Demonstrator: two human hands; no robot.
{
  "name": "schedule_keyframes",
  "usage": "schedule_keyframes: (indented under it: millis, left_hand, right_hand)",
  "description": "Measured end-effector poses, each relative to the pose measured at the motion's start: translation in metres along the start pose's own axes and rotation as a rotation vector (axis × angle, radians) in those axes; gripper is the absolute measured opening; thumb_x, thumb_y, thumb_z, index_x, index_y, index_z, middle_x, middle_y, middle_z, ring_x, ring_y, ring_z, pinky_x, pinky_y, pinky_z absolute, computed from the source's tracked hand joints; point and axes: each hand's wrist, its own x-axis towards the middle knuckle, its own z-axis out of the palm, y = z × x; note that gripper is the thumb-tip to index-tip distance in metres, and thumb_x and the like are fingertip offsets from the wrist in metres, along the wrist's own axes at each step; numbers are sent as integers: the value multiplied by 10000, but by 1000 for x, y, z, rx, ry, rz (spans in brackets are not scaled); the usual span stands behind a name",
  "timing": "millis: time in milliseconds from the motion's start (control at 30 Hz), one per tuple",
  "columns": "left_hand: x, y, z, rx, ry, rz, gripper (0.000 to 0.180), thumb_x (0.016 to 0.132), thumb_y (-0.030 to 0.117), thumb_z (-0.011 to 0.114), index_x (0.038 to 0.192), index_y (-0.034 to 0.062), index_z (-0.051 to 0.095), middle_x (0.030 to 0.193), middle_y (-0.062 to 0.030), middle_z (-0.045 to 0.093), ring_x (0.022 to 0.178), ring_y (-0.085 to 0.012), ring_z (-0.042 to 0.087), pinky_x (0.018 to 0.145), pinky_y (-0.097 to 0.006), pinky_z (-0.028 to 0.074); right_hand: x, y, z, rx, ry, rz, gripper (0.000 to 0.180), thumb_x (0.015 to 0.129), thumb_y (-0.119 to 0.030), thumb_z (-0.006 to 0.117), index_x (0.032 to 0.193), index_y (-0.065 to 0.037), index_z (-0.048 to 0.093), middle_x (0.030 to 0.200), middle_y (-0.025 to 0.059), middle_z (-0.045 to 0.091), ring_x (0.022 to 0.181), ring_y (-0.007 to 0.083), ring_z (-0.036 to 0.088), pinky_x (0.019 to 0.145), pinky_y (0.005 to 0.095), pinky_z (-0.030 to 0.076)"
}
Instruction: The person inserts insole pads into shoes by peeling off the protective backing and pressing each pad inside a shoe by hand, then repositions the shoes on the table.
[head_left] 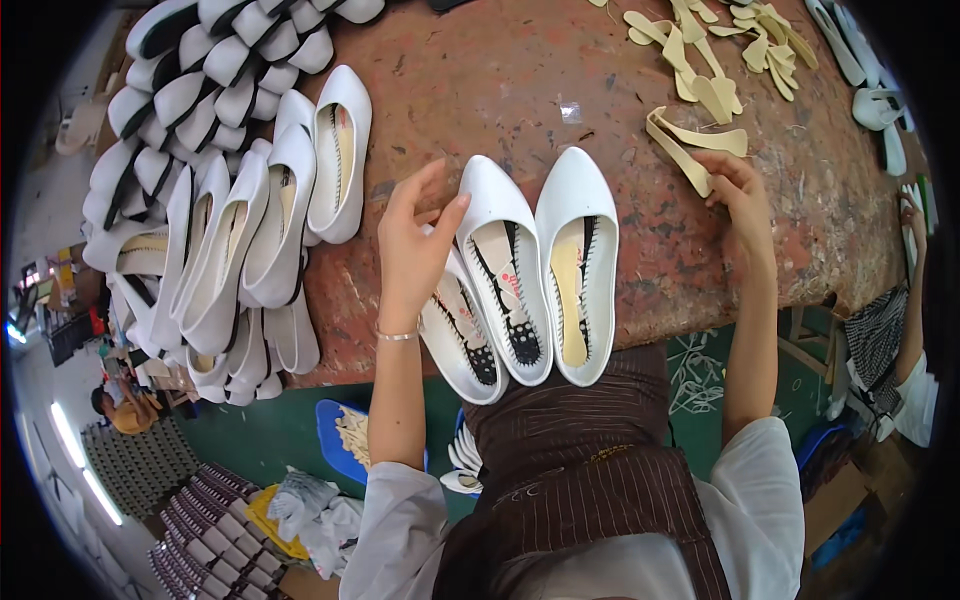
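Insole (676, 152) located on table (410, 75), right of the shoes; its near end is pinched, as it appears, by thumb and fingertips of the right hand (738, 195). Long axis is slanted: far end up-left, near end down-right at the fingers. It is well apart from the left hand (418, 225), to that hand's right and slightly farther off; right hand clearly nearer. A second strip (710, 139) is splayed rightward from its far end; whether the two are joined cannot be told.

Left hand is held loosely spread, thumb off the fingers, nothing seen in it. It is placed at the left side of the middle shoe (493, 190); contact cannot be confirmed. Right shoe (577, 190) is set alongside, with a tan liner (570, 310) inside; left shoe (440, 345) is partly covered by the middle one. All three are pointed toe-away, heels toward the apron (580, 480).

Writing: red print is seen inside left and middle shoes, small yellowish lettering on the apron; neither can be read reliably. No brand noted.

Outward: insole pile (715, 50) at far right, shoe pile (210, 220) at left, clear scrap (570, 112) between. Blue tub (335, 455) is seen below the table edge; a co-worker's sleeve (915, 405) at right rim.
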Motion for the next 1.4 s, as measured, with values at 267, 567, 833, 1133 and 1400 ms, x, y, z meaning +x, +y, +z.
schedule_keyframes:
  millis: [267,567,833,1133,1400]
  left_hand:
    - [55,-8,17,-64,-306,-381,300,886,138,731,1149,-5,709,947,-72,727,823,-116,660,733,-251,514]
    - [67,-12,20,-115,-255,-479,181,936,146,692,975,-18,760,847,-21,715,742,-62,619,662,-203,481]
    - [39,6,13,-49,-107,-94,278,903,146,710,1157,34,698,1079,-69,718,976,-177,660,862,-297,494]
    - [-64,65,23,-292,-626,257,431,817,150,791,1209,21,666,1097,-87,709,1019,-264,666,895,-365,512]
    - [-134,51,-8,-505,-387,-194,227,943,2,639,1153,-78,670,933,-108,715,809,-115,668,716,-235,519]
  right_hand:
    - [-4,12,3,79,125,-37,271,882,2,490,1065,0,689,901,-4,657,726,53,542,636,209,432]
    - [-5,15,7,26,155,-95,250,923,-8,497,1075,4,695,934,-2,658,745,46,533,635,206,420]
    - [-18,-19,7,157,-1,-70,284,903,29,449,1035,10,700,885,14,626,772,78,524,705,237,408]
    - [-63,-125,68,61,-904,-465,351,735,88,431,920,15,721,897,47,669,784,101,598,688,240,441]
    - [-83,-116,91,-170,-529,-361,277,864,141,568,1112,57,658,1065,79,639,986,123,656,811,249,531]
